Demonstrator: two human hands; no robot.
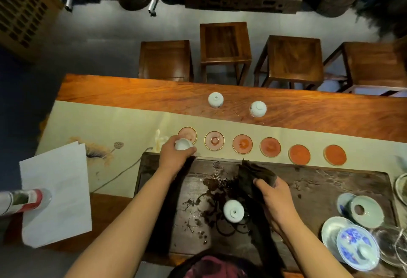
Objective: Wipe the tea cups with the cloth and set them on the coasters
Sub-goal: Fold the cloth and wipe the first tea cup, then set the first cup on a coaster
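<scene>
Long wooden table [308, 110], pale runner [123, 121], dark wet tea tray [308, 192]. I see six coasters [270, 147] in a row beyond the tray. My left hand [174, 156] grips a white cup [183, 144] just beside, perhaps over, the leftmost coaster [187, 134]. My right hand [276, 198] clutches the dark cloth [253, 176]. An inverted cup [234, 210] sits on the tray; two more [215, 100] stand on bare wood.
</scene>
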